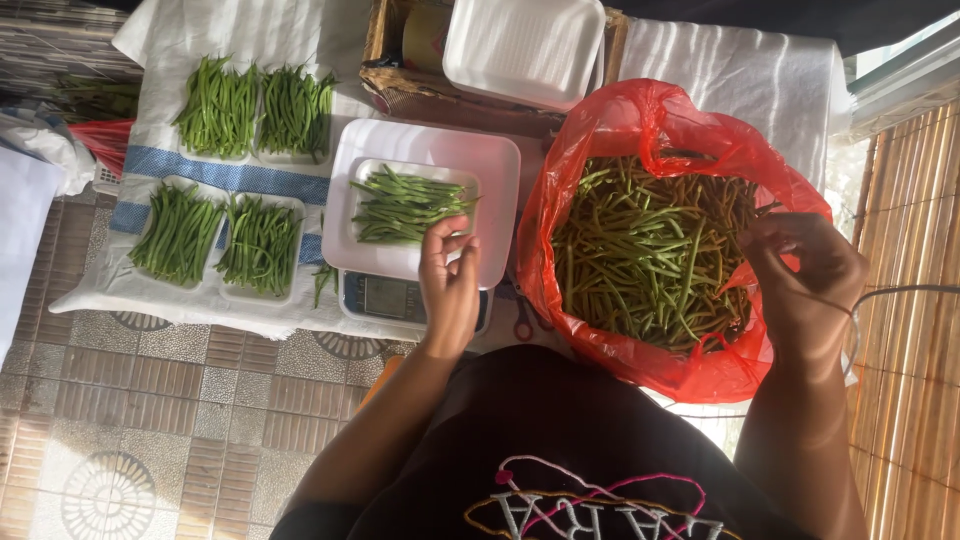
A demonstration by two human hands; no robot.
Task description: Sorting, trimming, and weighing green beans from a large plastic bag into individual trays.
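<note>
While the left hand (449, 285) pinches tray beans (405, 205), right hand (805, 275) fingers grip the red bag (640, 120).

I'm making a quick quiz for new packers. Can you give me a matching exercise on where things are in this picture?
Things:
1. red bag
2. scale
3. left hand
4. empty white tray

Places:
A. in the basket at the top
B. under a tray of beans
C. at the edge of the tray on the scale
D. full of loose green beans

Pairs: 1-D, 2-B, 3-C, 4-A
</note>
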